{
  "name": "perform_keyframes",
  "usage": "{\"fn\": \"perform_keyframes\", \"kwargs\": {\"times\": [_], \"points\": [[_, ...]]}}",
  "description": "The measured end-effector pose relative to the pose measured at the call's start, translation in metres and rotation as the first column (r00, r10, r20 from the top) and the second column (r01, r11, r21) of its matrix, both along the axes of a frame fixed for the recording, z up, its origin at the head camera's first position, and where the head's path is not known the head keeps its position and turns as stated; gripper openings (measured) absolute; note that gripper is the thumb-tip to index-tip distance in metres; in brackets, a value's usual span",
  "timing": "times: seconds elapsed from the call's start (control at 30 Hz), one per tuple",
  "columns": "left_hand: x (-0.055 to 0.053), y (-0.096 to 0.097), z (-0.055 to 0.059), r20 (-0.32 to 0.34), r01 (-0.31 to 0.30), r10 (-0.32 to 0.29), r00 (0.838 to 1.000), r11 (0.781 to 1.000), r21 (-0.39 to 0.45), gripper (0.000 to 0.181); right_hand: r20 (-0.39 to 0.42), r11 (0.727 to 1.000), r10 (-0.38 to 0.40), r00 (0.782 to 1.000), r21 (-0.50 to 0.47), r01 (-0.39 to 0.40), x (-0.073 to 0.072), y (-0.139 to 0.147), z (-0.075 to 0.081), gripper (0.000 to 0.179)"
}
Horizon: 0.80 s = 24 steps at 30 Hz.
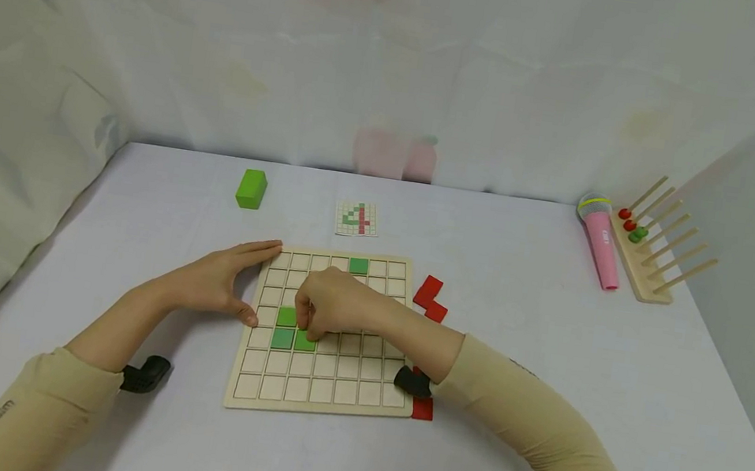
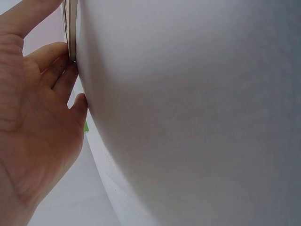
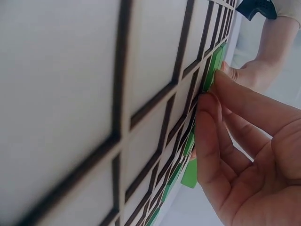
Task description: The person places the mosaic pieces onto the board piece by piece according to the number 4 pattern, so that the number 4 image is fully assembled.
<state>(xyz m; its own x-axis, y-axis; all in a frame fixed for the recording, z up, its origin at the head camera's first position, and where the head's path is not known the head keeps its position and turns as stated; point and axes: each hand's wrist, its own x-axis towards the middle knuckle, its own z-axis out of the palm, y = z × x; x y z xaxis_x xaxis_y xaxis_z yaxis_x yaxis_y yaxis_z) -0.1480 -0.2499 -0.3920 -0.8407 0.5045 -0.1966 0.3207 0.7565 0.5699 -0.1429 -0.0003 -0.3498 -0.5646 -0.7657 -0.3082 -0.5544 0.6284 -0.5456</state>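
Observation:
My left hand (image 1: 221,279) spreads thumb and fingers along the left edge of a wooden grid board (image 1: 318,414); in the left wrist view the fingertips meet the board's rim (image 2: 72,33). My right hand (image 1: 340,302) is over the board with its fingers bent, pinching a green square tile (image 1: 304,342) in a lower-left cell. In the right wrist view, thumb and index finger meet at the lower end of that tile (image 3: 214,68). Beside it lie a darker green tile (image 1: 281,339) and a light green tile (image 1: 286,317); another green tile (image 1: 359,266) sits in the top row.
Red tiles (image 1: 428,290) lie along the board's right side, partly hidden by my right forearm. Behind the board are a small pattern card (image 1: 356,219) and a green block (image 1: 251,189). A pink microphone (image 1: 603,249) and a wooden peg stand (image 1: 644,275) with beads are at the right.

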Motion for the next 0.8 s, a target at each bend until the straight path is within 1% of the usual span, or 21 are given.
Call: {"fn": "perform_keyframes", "kwargs": {"times": [0.17,0.3,0.5,0.63,0.8], "points": [[0.0,0.001,0.001,0.001,0.002,-0.002,1.0,1.0,0.006,0.124,0.025,1.0,-0.013,1.0,-0.013,0.014,-0.005,0.005,0.004,0.007],[0.0,0.001,0.002,0.001,0.001,-0.001,1.0,1.0,0.004,0.124,0.024,0.999,-0.02,1.0,-0.028,0.02,-0.012,0.015,0.009,0.006],[0.0,0.002,0.003,0.008,-0.003,0.003,1.0,1.0,0.002,0.124,0.027,0.996,-0.062,0.998,-0.059,0.064,-0.022,0.036,0.017,0.008],[0.0,0.002,0.002,0.006,-0.003,0.003,1.0,1.0,-0.007,0.124,0.014,0.992,-0.092,0.996,-0.081,0.093,-0.027,0.052,0.023,0.01],[0.0,0.002,0.002,0.002,-0.003,0.003,1.0,1.0,-0.012,0.125,0.012,0.986,-0.143,0.99,-0.087,0.144,-0.031,0.077,0.037,0.013]]}}
